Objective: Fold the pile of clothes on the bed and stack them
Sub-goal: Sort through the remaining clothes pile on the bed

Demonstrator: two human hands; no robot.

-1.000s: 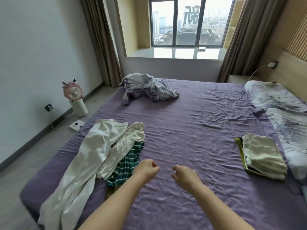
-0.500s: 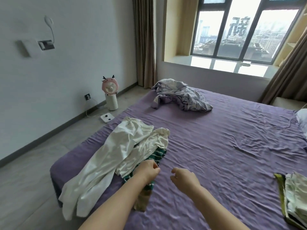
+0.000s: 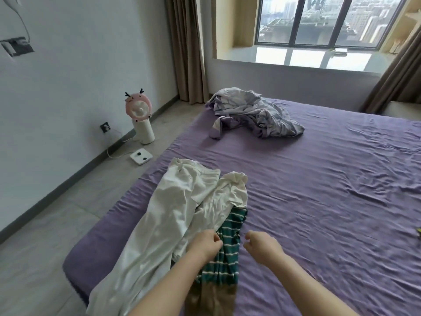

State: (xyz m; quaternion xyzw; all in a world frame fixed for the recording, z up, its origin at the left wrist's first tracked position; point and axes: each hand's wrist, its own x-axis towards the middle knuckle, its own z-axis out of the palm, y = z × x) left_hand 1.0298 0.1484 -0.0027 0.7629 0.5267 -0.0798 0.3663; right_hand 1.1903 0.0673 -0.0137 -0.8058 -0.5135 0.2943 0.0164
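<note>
White trousers [image 3: 164, 215] lie spread along the left side of the purple bed [image 3: 319, 201], one leg hanging over the near edge. A green garment with white stripes [image 3: 227, 254] lies partly under them, with a brown piece [image 3: 211, 297] below it. My left hand [image 3: 204, 246] hovers over the edge of the white trousers and the striped garment, fingers loosely curled, holding nothing. My right hand [image 3: 262, 247] hovers just right of the striped garment, fingers loosely curled and empty. Only a sliver of the folded stack [image 3: 418, 230] shows at the right edge.
A crumpled grey-and-lilac cover [image 3: 252, 115] lies at the far side of the bed. On the floor to the left stand a pink fan [image 3: 140, 119] and a white scale [image 3: 141, 156]. Curtains and a window bench lie beyond.
The view has swung left and closer to the unfolded clothes; the folded stack has slid almost out of frame. Both hands have moved over to the striped garment.
</note>
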